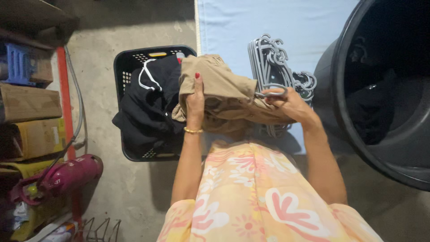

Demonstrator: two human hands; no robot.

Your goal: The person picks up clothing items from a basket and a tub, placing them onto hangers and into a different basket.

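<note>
A beige garment [224, 92] is held up in front of the body, above the edge of a pale blue surface [268, 22]. The left hand [195, 99] is closed on the left side of the garment, with the fingers wrapped over the cloth and the thumb on top. The right hand [286, 102] is closed on a grey hanger [271, 92], which is pressed against the right side of the garment; part of the hanger is hidden inside the cloth.

More grey hangers [273, 58] are lying in a pile on the pale blue surface, just behind the right hand. A black laundry basket [123, 71] is standing on the concrete floor [130, 27], beside the surface on the left, and dark clothes [150, 107] with a white cord are piled in it and hang over its rim. A big black tub [358, 134] is seen on the right, with something dark inside that cannot be told clearly.

On the far left, brown cardboard boxes [29, 103] are stacked on a shelf with a red post, and a small blue crate [20, 65] is placed above them. A yellowish box is set under the brown ones. Below, a pink rounded container [71, 175] is lying near the floor.
</note>
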